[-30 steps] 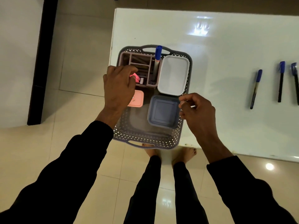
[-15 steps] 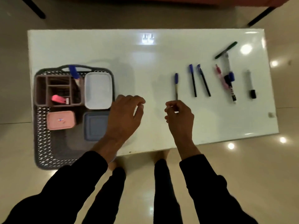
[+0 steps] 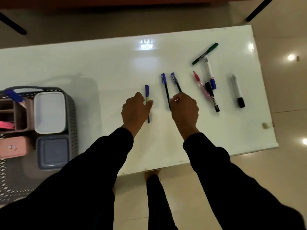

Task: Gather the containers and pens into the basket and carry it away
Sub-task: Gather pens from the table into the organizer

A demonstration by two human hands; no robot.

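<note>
White and glossy, the counter [image 3: 103, 67] is seen from above, with a person's two black-sleeved arms reaching over its near edge.

At the left end sits a grey mesh basket [image 3: 72, 113], partly past the left edge of view. Inside it are a white container [image 3: 49, 112], a blue-grey container [image 3: 53, 151] just nearer, a pink container [image 3: 12, 146] to their left, and a brown divided organiser [image 3: 20, 117] holding a blue-capped pen [image 3: 14, 95] that stands tilted.

Loose pens lie in a row across the middle and right of the counter, pointing roughly from far edge to near edge. From left to right: a blue pen [image 3: 147, 95], a second blue pen [image 3: 165, 85], a third blue pen [image 3: 176, 82], a pink pen [image 3: 199, 82], a white marker with a blue cap [image 3: 209, 73], a black-and-white marker [image 3: 213, 100] crossing the pink one, and a grey marker [image 3: 237, 92] nearest the right edge. A green pen [image 3: 205, 53] lies slanted toward the far right corner.

The left hand [image 3: 135, 112] rests on the first blue pen, its fingers [image 3: 148, 103] curled around the barrel. The right hand [image 3: 185, 112] covers the near end of the third blue pen, with fingers curled; whether it grips the pen cannot be told. The second blue pen lies between the hands, just beside the right one.
</note>
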